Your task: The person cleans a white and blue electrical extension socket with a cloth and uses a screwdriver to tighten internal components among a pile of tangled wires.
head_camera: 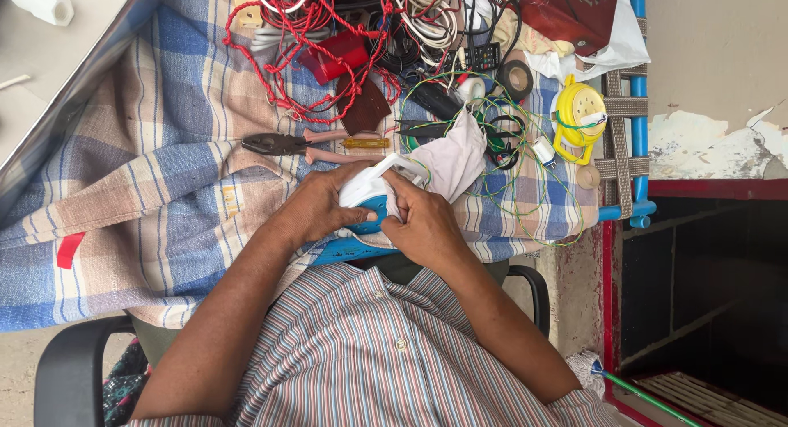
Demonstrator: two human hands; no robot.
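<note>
Both hands, left hand (324,205) and right hand (423,226), are closed around a white-and-blue appliance (369,199) at the counter's near edge. The counter carries a plaid cloth (148,173), pliers (283,144) and tangled wires (328,41); a peeling wall (714,82) stands right.

At the far edge of the tabletop I see a dark red bag (566,13) with pale lettering, lying over a white plastic bag (620,45). A small yellowish label (231,200) is sewn to the checked cloth (148,148), and a red tag (69,250) sits near its left edge.
</note>
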